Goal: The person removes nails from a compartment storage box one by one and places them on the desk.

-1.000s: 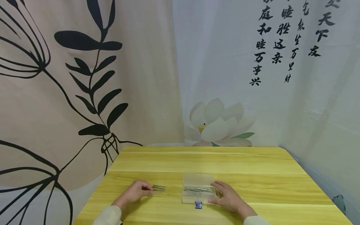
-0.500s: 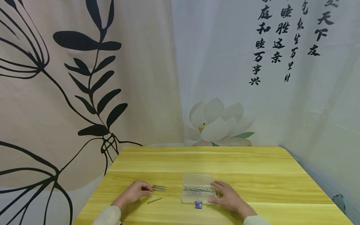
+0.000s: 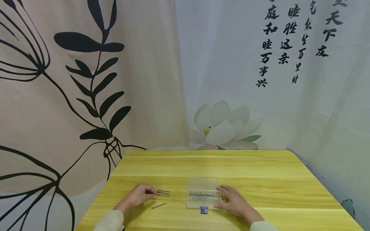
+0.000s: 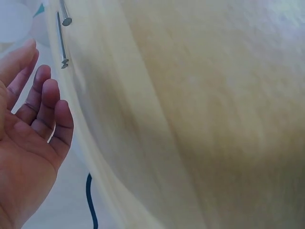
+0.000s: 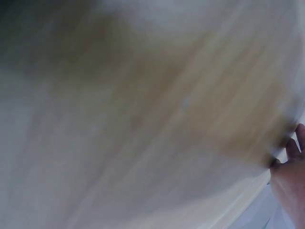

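My left hand [image 3: 142, 194] is at the left, its fingertips close to the ends of a few metal nails [image 3: 163, 192] lying side by side. In the left wrist view, two nails [image 4: 62, 43] show their heads beyond the fingertips, and the loosely bent fingers [image 4: 50, 98] hold nothing visible. A single loose nail [image 3: 159, 206] lies slanted nearer me. My right hand [image 3: 235, 202] holds the right side of a clear plastic box [image 3: 195, 203], thumb at the front and fingers behind. Several nails [image 3: 203, 194] lie in the box, and its lid [image 3: 203, 183] is raised at the back.
A small blue piece [image 3: 203, 210] sits at the box's front edge. Everything stands on a yellow wood-grain table [image 3: 266, 173]. Behind it hangs a printed curtain [image 3: 156, 96] with plants, a flower and writing. The right wrist view is blurred, mostly table surface.
A nail has come down on the table in front of my left hand, where it now lies slanted. The left hand has barely shifted since. My right hand stays at the box.
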Action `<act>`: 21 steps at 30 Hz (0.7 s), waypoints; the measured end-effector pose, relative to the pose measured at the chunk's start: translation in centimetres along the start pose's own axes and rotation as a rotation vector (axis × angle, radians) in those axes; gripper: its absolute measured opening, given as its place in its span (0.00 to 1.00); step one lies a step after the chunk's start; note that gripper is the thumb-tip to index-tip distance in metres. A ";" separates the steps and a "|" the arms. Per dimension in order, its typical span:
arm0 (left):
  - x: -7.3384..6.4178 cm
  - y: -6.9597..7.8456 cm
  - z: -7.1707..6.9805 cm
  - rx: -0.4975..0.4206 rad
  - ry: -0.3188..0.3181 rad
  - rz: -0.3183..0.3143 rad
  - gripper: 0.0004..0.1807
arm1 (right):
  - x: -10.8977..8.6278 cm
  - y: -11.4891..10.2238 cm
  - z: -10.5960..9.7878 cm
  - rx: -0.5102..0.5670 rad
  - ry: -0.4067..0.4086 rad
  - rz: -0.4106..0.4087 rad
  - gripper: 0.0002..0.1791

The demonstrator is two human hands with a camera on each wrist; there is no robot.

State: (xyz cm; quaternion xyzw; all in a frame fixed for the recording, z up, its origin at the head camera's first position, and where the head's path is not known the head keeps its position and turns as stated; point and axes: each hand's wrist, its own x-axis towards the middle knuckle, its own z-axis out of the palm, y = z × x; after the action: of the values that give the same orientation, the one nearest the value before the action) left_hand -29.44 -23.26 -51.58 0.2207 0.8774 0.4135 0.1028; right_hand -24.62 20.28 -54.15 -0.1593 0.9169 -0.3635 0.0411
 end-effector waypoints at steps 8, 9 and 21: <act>0.3 1.0 0.0 -0.005 0.008 0.004 0.06 | 0.1 0.0 0.1 0.001 0.001 -0.009 0.44; 0.5 1.2 0.0 -0.002 0.012 0.009 0.06 | 0.1 0.1 0.1 0.001 0.000 -0.009 0.44; 2.1 3.2 0.4 -0.021 -0.022 0.032 0.07 | 0.1 0.2 0.1 -0.008 -0.001 -0.004 0.44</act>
State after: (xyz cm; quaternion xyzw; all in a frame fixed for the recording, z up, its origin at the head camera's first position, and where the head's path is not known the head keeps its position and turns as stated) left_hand -30.16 -20.19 -49.37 0.2380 0.8681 0.4219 0.1082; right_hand -24.74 20.33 -54.40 -0.1612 0.9181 -0.3599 0.0400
